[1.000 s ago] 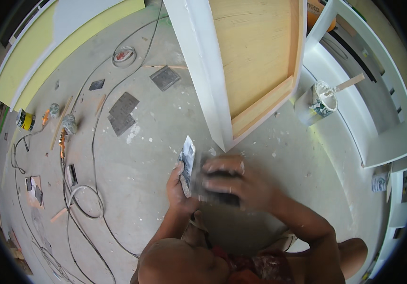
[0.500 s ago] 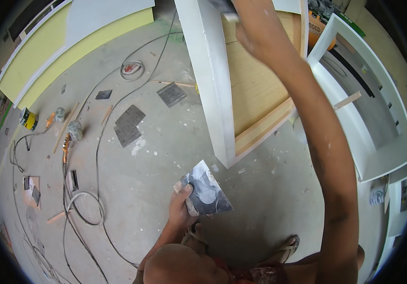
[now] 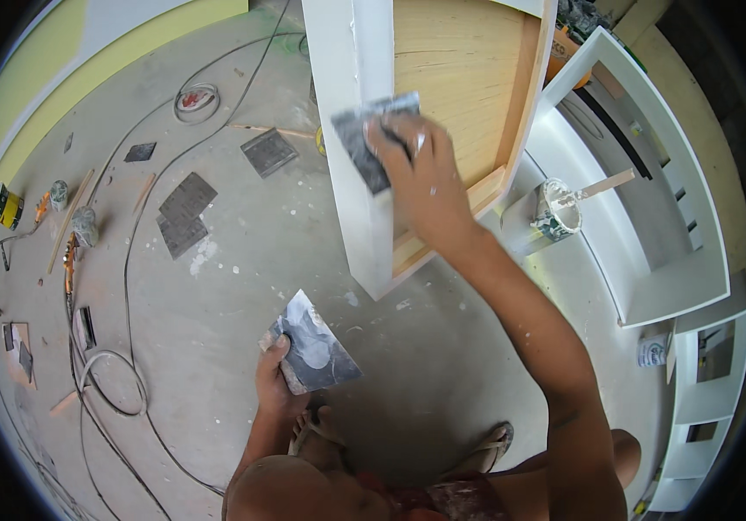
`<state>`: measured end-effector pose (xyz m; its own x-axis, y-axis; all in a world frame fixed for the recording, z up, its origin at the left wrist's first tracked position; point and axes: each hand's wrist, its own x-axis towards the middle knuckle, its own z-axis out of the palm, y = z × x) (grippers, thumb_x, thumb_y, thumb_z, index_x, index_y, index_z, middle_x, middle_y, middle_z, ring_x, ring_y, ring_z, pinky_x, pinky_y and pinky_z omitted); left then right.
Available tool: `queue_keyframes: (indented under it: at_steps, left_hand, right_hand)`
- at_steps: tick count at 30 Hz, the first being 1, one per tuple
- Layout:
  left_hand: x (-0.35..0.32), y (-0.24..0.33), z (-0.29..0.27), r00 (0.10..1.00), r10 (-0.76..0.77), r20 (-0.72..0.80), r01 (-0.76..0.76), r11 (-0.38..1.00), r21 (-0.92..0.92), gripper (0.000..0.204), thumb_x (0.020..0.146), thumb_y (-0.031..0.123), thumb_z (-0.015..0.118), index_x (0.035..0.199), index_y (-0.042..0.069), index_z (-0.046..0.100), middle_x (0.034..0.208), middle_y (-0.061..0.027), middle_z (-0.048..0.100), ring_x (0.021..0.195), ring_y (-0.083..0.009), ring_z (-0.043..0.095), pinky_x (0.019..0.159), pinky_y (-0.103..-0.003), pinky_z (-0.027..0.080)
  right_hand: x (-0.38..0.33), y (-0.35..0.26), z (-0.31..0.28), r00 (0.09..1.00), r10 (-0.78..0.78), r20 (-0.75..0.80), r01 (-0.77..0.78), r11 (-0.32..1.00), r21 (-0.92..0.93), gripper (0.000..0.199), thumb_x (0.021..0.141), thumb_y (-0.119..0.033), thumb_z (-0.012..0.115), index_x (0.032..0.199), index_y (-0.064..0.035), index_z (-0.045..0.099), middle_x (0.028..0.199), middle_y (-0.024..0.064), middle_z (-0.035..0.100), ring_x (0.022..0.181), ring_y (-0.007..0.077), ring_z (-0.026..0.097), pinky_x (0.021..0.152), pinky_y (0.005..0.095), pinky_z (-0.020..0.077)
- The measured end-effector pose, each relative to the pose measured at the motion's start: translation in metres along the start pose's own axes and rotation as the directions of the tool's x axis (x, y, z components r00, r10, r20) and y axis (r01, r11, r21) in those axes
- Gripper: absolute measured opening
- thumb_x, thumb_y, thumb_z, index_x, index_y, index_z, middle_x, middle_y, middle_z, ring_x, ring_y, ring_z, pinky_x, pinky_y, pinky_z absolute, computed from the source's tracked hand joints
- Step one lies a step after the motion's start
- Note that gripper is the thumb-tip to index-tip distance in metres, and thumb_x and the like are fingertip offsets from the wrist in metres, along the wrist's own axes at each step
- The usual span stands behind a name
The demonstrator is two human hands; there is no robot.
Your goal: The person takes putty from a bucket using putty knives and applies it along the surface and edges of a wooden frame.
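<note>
My left hand (image 3: 274, 382) is closed round a flat putty plate (image 3: 331, 368) low in front of me, its thumb on top. White filler is smeared over the plate's grey face. My right hand (image 3: 429, 187) grips a dark, square-edged putty scraper (image 3: 356, 143), its fingers spread over the back. The scraper lies across the white edge panel (image 3: 330, 78) of a tall wooden piece, whose bare plywood side (image 3: 460, 95) faces right. Part of the scraper's lower edge is hidden by the hand, and I cannot tell how firmly it touches the panel.
A bucket (image 3: 525, 221) of white filler, with a wooden stick (image 3: 607, 184) in it, stands right of the panel. White cabinet frames (image 3: 677, 300) lie farther right. On the left floor are dark sheets (image 3: 189, 198), cables and a hose (image 3: 143, 391), and a yellow-green board (image 3: 43, 135).
My right hand has come down and nearer along the white panel with the scraper, now in plain view. The bucket behind my arm has come into sight. The view has shifted slightly.
</note>
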<state>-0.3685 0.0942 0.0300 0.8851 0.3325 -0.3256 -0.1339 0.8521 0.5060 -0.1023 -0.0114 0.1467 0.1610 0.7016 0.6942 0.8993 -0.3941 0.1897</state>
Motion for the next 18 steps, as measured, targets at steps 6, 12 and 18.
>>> queue_keyframes:
  at_steps: [6,12,18]
  left_hand:
    - [-0.001,-0.005,0.005,0.996,-0.018,-0.082,0.017,1.0,-0.013,0.04,0.091,0.03,0.056,0.122,0.006,0.054,0.104,-0.0093,0.065,0.093,-0.0227,0.065,0.081,-0.037,0.053]
    - [0.002,-0.015,0.01,0.99,-0.068,-0.127,0.064,0.997,-0.037,0.037,0.091,0.033,0.055,0.119,0.009,0.055,0.097,-0.007,0.065,0.08,-0.0211,0.066,0.055,-0.036,0.053]
    - [0.002,-0.019,0.003,0.98,-0.192,-0.045,0.183,0.972,-0.147,0.038,0.092,0.035,0.054,0.12,0.009,0.056,0.098,-0.0071,0.065,0.084,-0.0204,0.066,0.061,-0.034,0.054]
  right_hand:
    - [-0.074,-0.023,0.025,0.999,0.032,0.036,-0.035,0.997,0.062,0.048,0.079,0.001,0.059,0.127,-0.0042,0.058,0.125,0.0155,0.05,0.113,0.0365,0.047,0.097,0.0477,0.0443]
    - [-0.119,-0.045,0.013,0.968,0.094,0.232,-0.133,0.979,0.156,0.052,0.074,0.004,0.062,0.125,-0.0029,0.058,0.124,0.0163,0.051,0.113,0.0372,0.049,0.097,0.0485,0.0447]
    - [-0.099,-0.088,-0.069,0.846,0.141,0.515,-0.459,0.684,0.567,0.063,0.065,0.014,0.059,0.125,-0.0061,0.058,0.124,0.0148,0.052,0.114,0.0375,0.05,0.099,0.0452,0.0435]
